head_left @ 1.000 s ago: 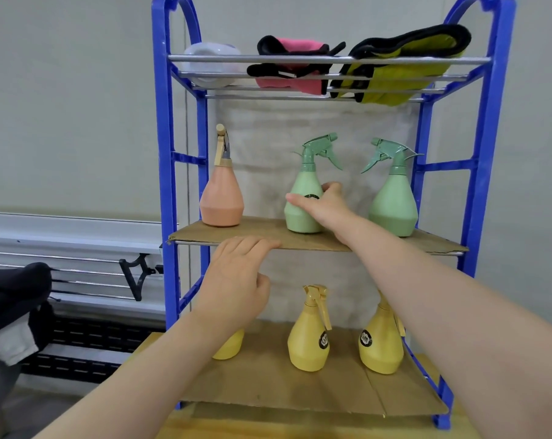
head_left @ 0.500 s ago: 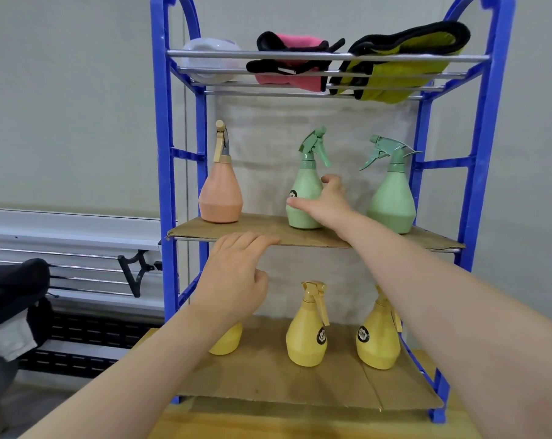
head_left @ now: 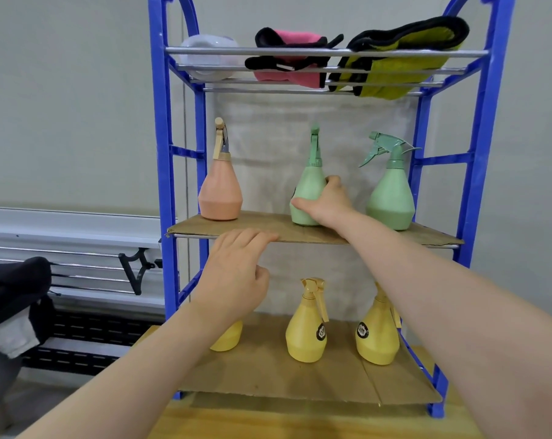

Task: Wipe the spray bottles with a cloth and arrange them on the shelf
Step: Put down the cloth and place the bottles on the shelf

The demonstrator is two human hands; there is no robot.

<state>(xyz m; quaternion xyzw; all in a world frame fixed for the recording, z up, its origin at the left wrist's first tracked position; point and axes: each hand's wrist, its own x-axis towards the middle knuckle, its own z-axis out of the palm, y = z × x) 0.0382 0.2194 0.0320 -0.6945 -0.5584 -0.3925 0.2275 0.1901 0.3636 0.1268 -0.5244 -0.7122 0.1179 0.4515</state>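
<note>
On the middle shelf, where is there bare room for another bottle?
The widest bare cardboard lies between the orange spray bottle and the green spray bottle gripped by the right hand. Toward the right-end green bottle it is crowded.

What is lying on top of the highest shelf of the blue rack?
A white rounded object, a pink cloth with black edging and a yellow-green cloth with black edging. The shelf bars cover their undersides partly.

You are looking at a plain indoor utility or storage corner: a blue plastic rack (head_left: 162,185) with cardboard-lined shelves (head_left: 268,228) stands on a wooden tabletop (head_left: 300,423) against a bare grey wall (head_left: 62,106), with clothes (head_left: 15,289) draped over a rail at left.
</note>
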